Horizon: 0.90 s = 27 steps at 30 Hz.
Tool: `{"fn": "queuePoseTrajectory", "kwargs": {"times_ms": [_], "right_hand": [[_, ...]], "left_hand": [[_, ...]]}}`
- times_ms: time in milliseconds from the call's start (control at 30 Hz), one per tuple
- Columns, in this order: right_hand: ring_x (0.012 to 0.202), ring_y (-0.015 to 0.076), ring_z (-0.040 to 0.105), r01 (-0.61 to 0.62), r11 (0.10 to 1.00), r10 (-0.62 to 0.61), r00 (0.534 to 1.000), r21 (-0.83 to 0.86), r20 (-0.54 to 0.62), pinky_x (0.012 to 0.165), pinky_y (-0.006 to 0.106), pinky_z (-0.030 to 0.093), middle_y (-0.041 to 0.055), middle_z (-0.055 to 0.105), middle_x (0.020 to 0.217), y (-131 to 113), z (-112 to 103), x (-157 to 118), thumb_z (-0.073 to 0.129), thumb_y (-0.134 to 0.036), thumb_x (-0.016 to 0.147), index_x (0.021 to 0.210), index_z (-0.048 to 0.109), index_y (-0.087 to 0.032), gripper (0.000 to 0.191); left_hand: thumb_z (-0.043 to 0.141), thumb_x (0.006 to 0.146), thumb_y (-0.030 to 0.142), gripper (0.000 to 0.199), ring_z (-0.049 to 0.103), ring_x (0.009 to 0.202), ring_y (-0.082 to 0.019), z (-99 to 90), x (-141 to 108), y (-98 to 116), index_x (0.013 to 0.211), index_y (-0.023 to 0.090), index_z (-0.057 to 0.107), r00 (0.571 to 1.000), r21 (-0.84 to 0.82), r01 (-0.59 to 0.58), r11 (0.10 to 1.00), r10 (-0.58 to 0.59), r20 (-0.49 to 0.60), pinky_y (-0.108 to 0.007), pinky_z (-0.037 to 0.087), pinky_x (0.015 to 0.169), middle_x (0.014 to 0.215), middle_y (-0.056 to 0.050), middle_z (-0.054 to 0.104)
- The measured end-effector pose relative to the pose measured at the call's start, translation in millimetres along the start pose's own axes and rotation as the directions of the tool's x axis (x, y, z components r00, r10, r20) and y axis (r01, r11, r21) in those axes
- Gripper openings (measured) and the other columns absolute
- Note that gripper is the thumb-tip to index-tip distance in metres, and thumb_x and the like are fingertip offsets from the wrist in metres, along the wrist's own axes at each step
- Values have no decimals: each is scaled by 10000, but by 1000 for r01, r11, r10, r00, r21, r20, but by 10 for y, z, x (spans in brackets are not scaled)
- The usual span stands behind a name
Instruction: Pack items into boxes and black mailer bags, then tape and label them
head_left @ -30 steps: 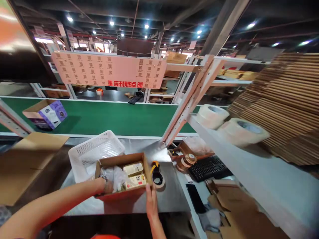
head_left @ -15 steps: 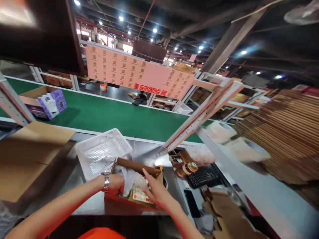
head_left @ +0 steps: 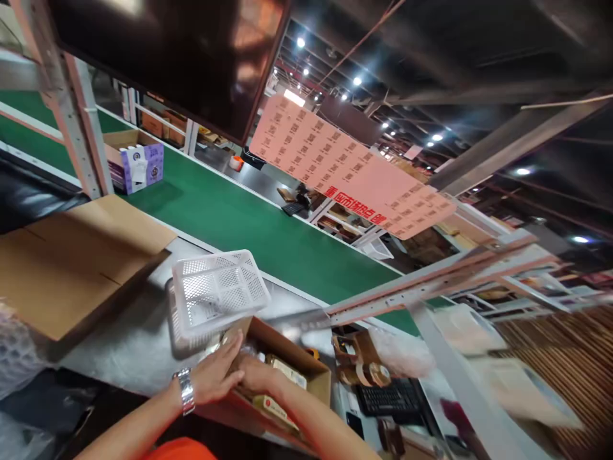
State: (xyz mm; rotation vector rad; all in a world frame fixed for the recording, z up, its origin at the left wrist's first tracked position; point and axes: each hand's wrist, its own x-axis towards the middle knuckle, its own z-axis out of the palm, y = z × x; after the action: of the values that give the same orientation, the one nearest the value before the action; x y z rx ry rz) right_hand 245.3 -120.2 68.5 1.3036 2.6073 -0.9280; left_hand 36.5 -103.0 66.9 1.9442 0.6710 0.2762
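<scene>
An open cardboard box (head_left: 288,345) stands on the metal table in front of me. Two packages lie inside: a pale labelled package (head_left: 290,374) and, nearer me, a yellowish pack with a red mark (head_left: 275,409). My left hand (head_left: 216,372), with a metal watch on its wrist, lies over the box's left end, its fingers stretched out. Beside it my right hand (head_left: 256,374) reaches into that same end; its fingers are hidden behind the left hand. Some clear plastic shows just beyond them. A white perforated basket (head_left: 225,281) sits behind the box.
A large carton (head_left: 71,255) spreads over the table's left. Beyond runs a green conveyor (head_left: 230,223) carrying a purple box (head_left: 151,167). To the right are a keyboard (head_left: 390,399), an amber-brown bottle (head_left: 376,375) and a slanting metal post (head_left: 383,300). A dark screen (head_left: 167,57) hangs above.
My view has swung and tilted. The box is turned at more of a slant. My right hand has moved from the box's right side to its left end, beside my left hand, whose fingers are now straightened.
</scene>
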Motion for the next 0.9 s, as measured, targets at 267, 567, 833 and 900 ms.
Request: {"fn": "queuePoseTrajectory", "kwargs": {"times_ms": [267,567,833,900], "right_hand": [[1045,285,784,-58,988,56,998,145,19,994,403,627,20,891,955,-96,346,298,688,-273,748,878,830,-250,194],[1044,275,785,32,986,-35,999,164,14,996,394,619,87,867,1172,59,-79,-518,740,-184,751,1270,810,-232,526],[1597,406,537,-86,993,107,940,79,-323,1331,616,417,187,575,1738,108,-209,-1010,870,-474,886,1591,677,-293,753],[1742,432,312,-47,998,57,927,37,-372,1391,677,292,184,351,1881,169,-199,-912,937,-476,818,1704,536,-327,984]], "left_hand": [[717,953,450,1189,105,1777,-434,-56,-44,93,1842,91,13,996,51,-25,998,21,84,-600,192,1460,1917,-237,42],[641,980,444,1160,65,1784,-397,-104,14,49,1820,36,-48,989,218,-54,974,22,146,-546,195,1462,1901,-275,-29],[668,984,401,1257,58,1790,-382,-15,6,-3,1795,119,-250,994,271,-45,961,16,109,-587,182,1468,1909,-265,-31],[687,964,358,1315,38,1787,-391,8,15,1,1762,154,-338,995,277,-44,960,17,98,-600,176,1468,1913,-247,-49]]}}
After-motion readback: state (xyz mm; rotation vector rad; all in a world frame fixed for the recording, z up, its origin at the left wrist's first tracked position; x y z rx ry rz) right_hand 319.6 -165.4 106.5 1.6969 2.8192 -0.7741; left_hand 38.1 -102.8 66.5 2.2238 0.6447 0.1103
